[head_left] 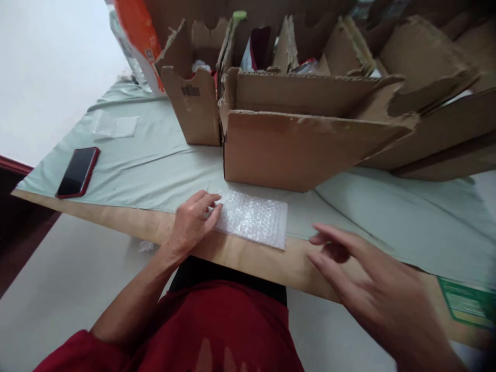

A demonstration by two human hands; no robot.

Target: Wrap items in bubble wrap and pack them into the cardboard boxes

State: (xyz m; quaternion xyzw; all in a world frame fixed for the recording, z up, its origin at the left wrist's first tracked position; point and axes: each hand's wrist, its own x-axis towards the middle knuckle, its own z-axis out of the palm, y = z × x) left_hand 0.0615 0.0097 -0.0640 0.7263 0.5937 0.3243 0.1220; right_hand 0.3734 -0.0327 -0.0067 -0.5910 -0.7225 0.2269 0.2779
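A flat, clear bubble wrap pouch (253, 218) lies near the front edge of the table, partly over the bare wooden strip. At its left end my left hand (196, 219) is closed, with thumb and fingers pinching the edge of the plastic. To the right of the pouch, my right hand (368, 279) hovers above the table edge, slightly blurred. Its thumb and forefinger are apart with nothing between them, and the other fingers curl in. A gap separates it from the pouch.
Cut-open cardboard boxes (271, 150) stand behind the pouch, some with packets inside. Left of them are a phone (78, 172), a clear plastic bag (116, 125) and an orange packet (139, 41). A green printed sheet (465, 302) lies at the right edge.
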